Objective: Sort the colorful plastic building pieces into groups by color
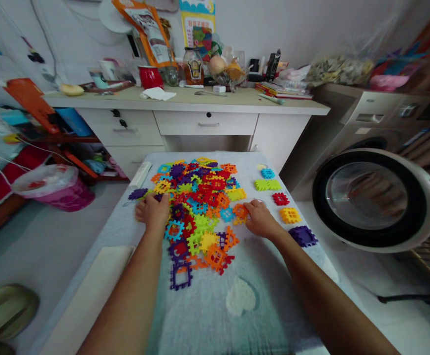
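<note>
A heap of colourful interlocking plastic blocks [203,190] covers the middle of the cloth-covered table. My left hand [153,212] is at the heap's left edge, fingers curled together; whatever they grip is hidden. Just beyond its fingers lies a purple block [138,194]. At the heap's right side, my right hand [261,218] pinches an orange window-shaped block [240,211]. A column of sorted blocks runs along the table's right side: blue [267,173], light green [267,185], red [280,198], yellow [289,215] and purple [303,236]. A purple square frame [181,275] lies at the heap's near end.
A white box [141,174] lies at the table's far left corner. Behind stands a cabinet [207,121] with jars and packages on top. To the right, a washing machine's round door [375,199] hangs open. A pink bin [57,190] stands on the left.
</note>
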The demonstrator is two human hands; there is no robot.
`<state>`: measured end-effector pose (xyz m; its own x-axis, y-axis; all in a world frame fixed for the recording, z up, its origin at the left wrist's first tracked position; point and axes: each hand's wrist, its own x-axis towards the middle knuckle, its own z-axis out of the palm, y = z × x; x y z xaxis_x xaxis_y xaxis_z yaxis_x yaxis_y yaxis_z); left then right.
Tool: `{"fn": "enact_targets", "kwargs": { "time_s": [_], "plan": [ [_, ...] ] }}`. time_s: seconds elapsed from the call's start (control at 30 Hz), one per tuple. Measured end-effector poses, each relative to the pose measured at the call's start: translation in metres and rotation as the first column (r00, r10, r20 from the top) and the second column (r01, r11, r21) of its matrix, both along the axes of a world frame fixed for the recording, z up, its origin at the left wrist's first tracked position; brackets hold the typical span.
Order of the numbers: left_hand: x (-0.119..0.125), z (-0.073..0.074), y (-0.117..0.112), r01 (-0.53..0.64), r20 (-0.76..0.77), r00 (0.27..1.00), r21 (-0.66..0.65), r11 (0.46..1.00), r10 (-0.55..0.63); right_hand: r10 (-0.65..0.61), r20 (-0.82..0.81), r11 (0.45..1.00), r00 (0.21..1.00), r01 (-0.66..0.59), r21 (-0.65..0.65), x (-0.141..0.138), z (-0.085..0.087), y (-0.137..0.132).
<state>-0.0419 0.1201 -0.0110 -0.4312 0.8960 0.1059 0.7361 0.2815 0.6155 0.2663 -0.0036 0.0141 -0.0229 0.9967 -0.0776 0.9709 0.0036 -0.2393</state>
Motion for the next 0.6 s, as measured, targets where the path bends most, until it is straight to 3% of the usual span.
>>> {"fn": "enact_targets", "kwargs": {
  "time_s": [0.1, 0.33, 0.5, 0.6],
  "plan": [
    [0.007, 0.0, 0.002, -0.052, 0.055, 0.997, -0.014, 0.999, 0.053, 0.034, 0.05, 0.999, 0.998, -0.032, -0.039, 0.0, 0.009, 0.005],
    [-0.003, 0.004, -0.004, 0.05, -0.023, 0.998, -0.002, 0.999, -0.05, -0.036, 0.074, 0.998, 0.997, 0.04, -0.057, -0.009, 0.02, 0.025],
    [-0.018, 0.004, 0.003, -0.115, -0.093, 0.989, 0.011, 0.993, 0.115, -0.007, 0.104, 0.995, 0.995, 0.017, -0.094, -0.017, 0.021, 0.032],
    [-0.019, 0.001, 0.01, -0.092, -0.026, 0.996, -0.069, 0.993, 0.091, 0.05, 0.063, 0.994, 0.997, -0.044, -0.101, -0.006, 0.023, 0.034]
  ]
}}
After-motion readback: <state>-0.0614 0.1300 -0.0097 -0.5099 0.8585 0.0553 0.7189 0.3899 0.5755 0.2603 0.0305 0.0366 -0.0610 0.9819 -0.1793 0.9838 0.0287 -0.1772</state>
